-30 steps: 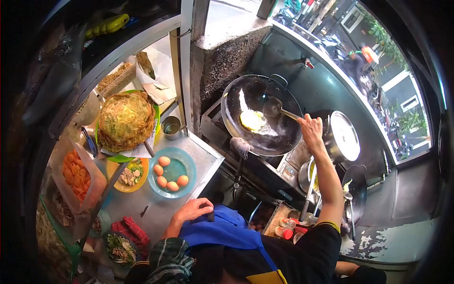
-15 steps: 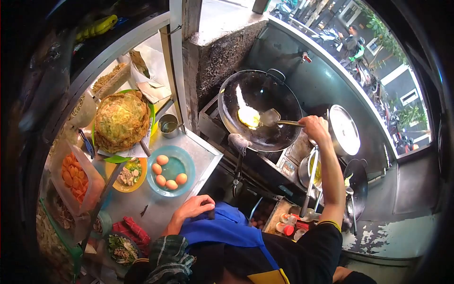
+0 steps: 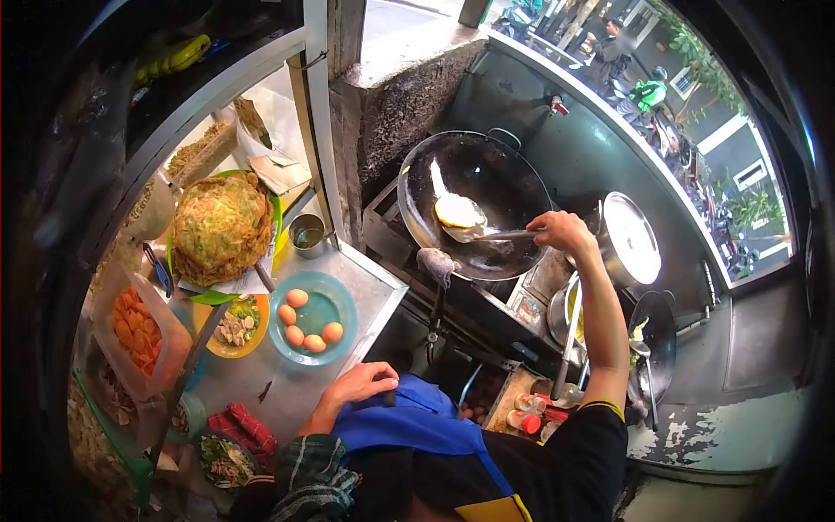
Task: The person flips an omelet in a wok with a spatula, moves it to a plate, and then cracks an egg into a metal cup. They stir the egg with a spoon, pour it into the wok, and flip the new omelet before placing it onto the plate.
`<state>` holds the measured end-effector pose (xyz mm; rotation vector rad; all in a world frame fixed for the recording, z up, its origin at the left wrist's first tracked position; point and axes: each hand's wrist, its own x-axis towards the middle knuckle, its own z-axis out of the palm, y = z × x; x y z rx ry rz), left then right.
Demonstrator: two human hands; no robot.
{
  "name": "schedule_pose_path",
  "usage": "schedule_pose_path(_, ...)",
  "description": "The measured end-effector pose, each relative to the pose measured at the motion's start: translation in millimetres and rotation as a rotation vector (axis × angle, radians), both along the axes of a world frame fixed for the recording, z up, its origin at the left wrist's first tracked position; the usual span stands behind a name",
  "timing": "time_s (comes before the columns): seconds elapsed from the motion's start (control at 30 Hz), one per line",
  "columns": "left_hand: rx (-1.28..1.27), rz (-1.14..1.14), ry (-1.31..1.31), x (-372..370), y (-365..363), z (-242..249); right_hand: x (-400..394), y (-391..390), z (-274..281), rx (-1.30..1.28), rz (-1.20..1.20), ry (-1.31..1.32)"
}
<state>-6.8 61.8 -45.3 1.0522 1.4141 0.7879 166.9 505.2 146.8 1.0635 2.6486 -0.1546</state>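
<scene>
In the head view, my right hand (image 3: 561, 233) grips the handle of a metal spatula (image 3: 503, 235) over a large black wok (image 3: 517, 178). The spatula's blade lies against the lower edge of a frying egg (image 3: 457, 210), perhaps partly under it. A thin streak of egg white runs up the wok wall from the egg. My left hand (image 3: 361, 383) rests at the blue apron (image 3: 391, 418), fingers loosely bent, with nothing visible in it. Near it, a blue plate (image 3: 341, 296) bears several brown eggs (image 3: 315, 344).
A stack of fried omelettes (image 3: 222, 228) and a tub of orange pieces (image 3: 135, 326) stand at left. A lidded pot (image 3: 631, 237) and a second wok (image 3: 663, 365) sit right of the stove. A cloth-wrapped wok handle (image 3: 435, 261) juts toward me.
My right hand has moved left and slightly down, bringing the spatula blade to the egg's lower edge. My left hand stays almost still. People outside have shifted.
</scene>
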Motion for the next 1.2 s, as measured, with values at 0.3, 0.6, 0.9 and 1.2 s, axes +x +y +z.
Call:
schedule_pose_path(0.3, 0.09, -0.14, -0.024, 22.6, 56.0, -52.6, 8.3, -6.9, 23.0, 0.4, 0.067, -0.123)
schedule_pose_path(0.6, -0.22, 0.206, 0.281, 74.9, 145.4, -173.4, 23.0, 12.2, -26.9, 0.411, 0.118, 0.02)
schedule_pose_path(0.9, -0.15, 0.321, 0.439, 91.8, 154.0, -172.5, 23.6, -13.5, -17.7, 0.531, 0.154, -0.071)
schedule_pose_path(1.2, -0.271, 0.256, 0.537, 89.0, 147.2, -179.8, 37.9, -9.9, -0.4, 0.547, 0.171, -0.117)
